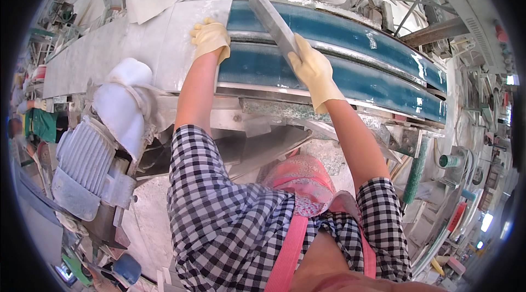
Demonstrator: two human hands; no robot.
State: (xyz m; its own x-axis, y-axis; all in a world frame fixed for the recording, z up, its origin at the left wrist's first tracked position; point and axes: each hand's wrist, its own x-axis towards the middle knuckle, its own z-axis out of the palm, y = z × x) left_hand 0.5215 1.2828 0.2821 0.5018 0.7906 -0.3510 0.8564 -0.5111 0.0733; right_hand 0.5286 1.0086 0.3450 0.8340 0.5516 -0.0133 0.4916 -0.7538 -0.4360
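Note:
My right hand (314,70), in a cream rubber glove, grips the near end of a long flat grey bar (271,18). The bar slants up and leftward across two blue conveyor belts (356,75), its far end near the back edge of the machine. My left hand (211,37), gloved the same way, is at the pale metal plate (181,45) beside the left end of the belts. Its fingers look apart and loosely bent, with nothing visible in them.
A dusty ribbed motor (87,152) and a white cover (123,108) stand at the left, close to my left arm. Metal framing (433,34) rises at the back right. A green roller (416,174) hangs below the belts' right end. Another person in green (41,122) is at the far left.

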